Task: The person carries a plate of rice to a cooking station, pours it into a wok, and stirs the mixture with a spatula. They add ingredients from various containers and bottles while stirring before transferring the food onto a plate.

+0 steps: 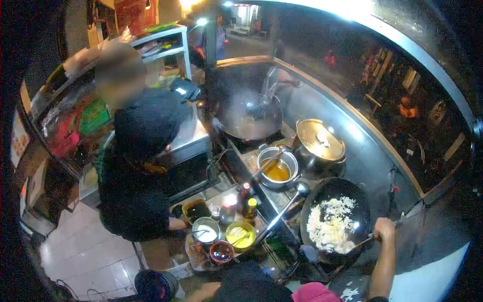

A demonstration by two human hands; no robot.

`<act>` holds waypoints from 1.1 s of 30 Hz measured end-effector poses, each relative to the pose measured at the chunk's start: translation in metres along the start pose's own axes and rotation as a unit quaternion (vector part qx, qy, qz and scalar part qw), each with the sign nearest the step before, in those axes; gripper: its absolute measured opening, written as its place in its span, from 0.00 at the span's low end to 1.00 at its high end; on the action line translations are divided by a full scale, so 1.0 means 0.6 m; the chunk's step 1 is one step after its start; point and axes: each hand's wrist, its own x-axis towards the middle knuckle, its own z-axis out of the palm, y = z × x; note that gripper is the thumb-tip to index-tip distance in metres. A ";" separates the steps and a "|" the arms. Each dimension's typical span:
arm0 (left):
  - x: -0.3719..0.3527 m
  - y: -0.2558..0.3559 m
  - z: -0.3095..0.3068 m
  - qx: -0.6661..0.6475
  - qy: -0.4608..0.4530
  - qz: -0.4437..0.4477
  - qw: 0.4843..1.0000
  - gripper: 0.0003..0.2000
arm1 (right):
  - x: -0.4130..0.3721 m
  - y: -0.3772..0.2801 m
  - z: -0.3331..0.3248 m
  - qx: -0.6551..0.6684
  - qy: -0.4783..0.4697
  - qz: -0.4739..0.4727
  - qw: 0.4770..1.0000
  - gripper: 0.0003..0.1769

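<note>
My right hand (385, 228) is closed around the handle of a long spatula (363, 242), whose blade end is in a large black wok (363, 196). White and pale yellow food that looks like rice with egg (332, 224) is spread over the inside of the wok. At the bottom edge, part of what seems to be my left hand (204, 292) shows below the condiment bowls; its fingers are not clear. A pink cloth (316, 293) lies against dark clothing at the bottom.
A co-worker in dark clothes (146, 176) stands at left, one hand (176, 223) by the bowls. A ladle (301, 189), pot of amber liquid (277, 171), lidded pot (319, 140) and steaming wok (246, 118) stand beyond. Bottles (249, 207) and a yellow bowl (240, 235) are left of my wok.
</note>
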 end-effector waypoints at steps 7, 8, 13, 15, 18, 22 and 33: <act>-0.033 0.015 0.008 0.009 0.206 0.090 0.974 0.20 | 0.064 -0.029 0.125 0.125 0.024 0.003 0.992 0.12; -0.038 0.029 -0.005 0.008 0.235 0.103 0.967 0.20 | 0.050 -0.023 0.097 0.124 0.027 0.002 0.992 0.12; -0.107 0.183 -0.174 -0.021 -0.032 -0.072 0.997 0.20 | 0.036 0.034 0.068 -0.020 -0.057 -0.064 0.996 0.08; -0.082 0.122 -0.116 -0.025 0.028 -0.008 0.999 0.19 | 0.044 0.022 0.100 0.031 -0.082 -0.072 0.994 0.07; -0.089 0.132 -0.135 -0.063 0.074 0.065 0.993 0.17 | -0.006 -0.043 0.094 0.164 0.009 -0.071 0.984 0.09; -0.078 0.100 -0.104 -0.024 0.132 0.112 0.985 0.19 | 0.017 -0.017 0.114 0.136 -0.003 -0.068 0.988 0.10; -0.096 0.117 -0.108 -0.085 0.134 0.047 0.986 0.16 | -0.057 -0.121 0.145 0.320 0.004 -0.079 0.944 0.15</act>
